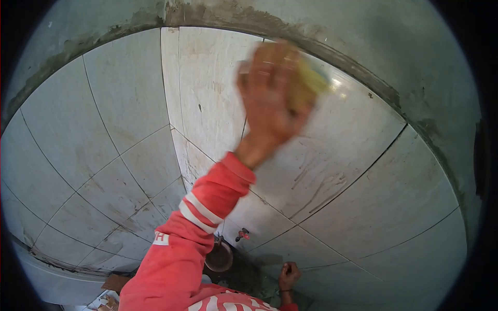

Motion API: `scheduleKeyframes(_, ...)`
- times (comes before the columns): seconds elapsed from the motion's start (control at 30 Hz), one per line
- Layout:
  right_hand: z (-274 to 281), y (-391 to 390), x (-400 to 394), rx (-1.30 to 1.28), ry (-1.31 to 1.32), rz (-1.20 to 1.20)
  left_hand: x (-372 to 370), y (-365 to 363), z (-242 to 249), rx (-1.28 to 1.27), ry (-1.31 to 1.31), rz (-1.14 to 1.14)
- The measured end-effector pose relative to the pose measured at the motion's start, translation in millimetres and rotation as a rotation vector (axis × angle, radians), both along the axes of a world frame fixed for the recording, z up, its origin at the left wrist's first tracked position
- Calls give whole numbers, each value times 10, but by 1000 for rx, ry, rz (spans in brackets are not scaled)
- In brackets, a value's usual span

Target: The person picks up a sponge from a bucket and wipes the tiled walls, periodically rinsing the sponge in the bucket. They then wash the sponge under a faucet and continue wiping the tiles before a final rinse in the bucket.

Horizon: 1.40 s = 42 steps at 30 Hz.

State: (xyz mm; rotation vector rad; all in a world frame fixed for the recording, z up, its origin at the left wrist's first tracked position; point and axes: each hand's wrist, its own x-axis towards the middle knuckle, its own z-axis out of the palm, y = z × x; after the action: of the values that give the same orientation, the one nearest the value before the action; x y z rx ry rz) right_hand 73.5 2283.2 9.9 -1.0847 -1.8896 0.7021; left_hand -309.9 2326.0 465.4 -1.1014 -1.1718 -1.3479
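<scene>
High on the white tiled wall point(347, 135), my left hand point(270, 93) presses a yellow sponge point(311, 83) against the tiles, close to their upper edge. Motion blurs the hand and the sponge, and part of the sponge is hidden by the hand. The red sleeve with white stripes crosses the view from the lower left. Low down, my right hand point(289, 274) is beside the lower tiles with its fingers curled in, and nothing shows in it. Brown smears and wet streaks mark the tiles around my left hand.
A small red-handled tap point(242, 235) sticks out of the wall low down, with a round bucket point(219, 257) below it to the left. Another tiled wall point(124, 103) meets this one at a corner on the left. Bare grey plaster point(404, 52) borders the tiles above.
</scene>
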Motion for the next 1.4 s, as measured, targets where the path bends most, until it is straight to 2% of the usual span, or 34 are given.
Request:
scheduleKeyframes(0.07,-175,-161,317,-71,-50,-87,-530,-92,93,200,-8,-69)
scheduleKeyframes(0.17,-479,-397,839,-77,-120,-203,-1090,-148,202,374,-196,-73)
scheduleKeyframes(0.23,-479,-504,1028,-87,-165,-237,-1230,-222,323,276,-162,-39)
scheduleKeyframes(0.27,-447,-561,1092,59,-228,-315,-1272,-219,363,179,-138,-1)
scheduleKeyframes(0.3,-442,-588,1113,205,-291,-393,-1276,-174,381,199,-45,49)
scheduleKeyframes(0.33,-465,-584,1101,198,-284,-399,-1220,-164,403,194,-37,43)
scheduleKeyframes(0.4,-556,-577,1086,28,-433,-525,-1010,-188,471,161,110,54)
scheduleKeyframes(0.43,-489,-523,1033,-135,-435,-497,-912,-157,473,137,84,20)
scheduleKeyframes(0.47,-610,-457,996,-141,-443,-495,-817,-119,476,100,72,4)
scheduleKeyframes(0.53,-891,-236,809,-31,-137,-410,-531,-71,467,103,87,24)
scheduleKeyframes(0.63,-741,-164,540,-111,-38,-352,-198,-5,466,91,36,41)
scheduleKeyframes(0.77,-717,-172,505,-151,-79,-345,445,129,473,88,108,-66)
scheduleKeyframes(0.93,-760,-316,693,-90,-79,-381,1745,282,476,28,137,-275)
scheduleKeyframes(1.0,-764,-384,761,-127,-92,-432,1853,306,501,31,158,-357)
scheduleKeyframes(1.2,-952,-598,968,-146,-168,-566,1197,159,518,-35,331,-334)
scheduleKeyframes(1.27,-948,-712,1069,-178,-215,-608,788,77,548,-40,359,-167)
scheduleKeyframes(1.33,-960,-880,1163,85,-291,-705,299,-4,546,-16,338,-57)
scheduleKeyframes(1.37,-958,-943,1229,86,-284,-713,27,-67,550,-7,339,5)
scheduleKeyframes(1.4,-958,-1000,1315,-74,-267,-709,-258,-134,552,3,338,68)
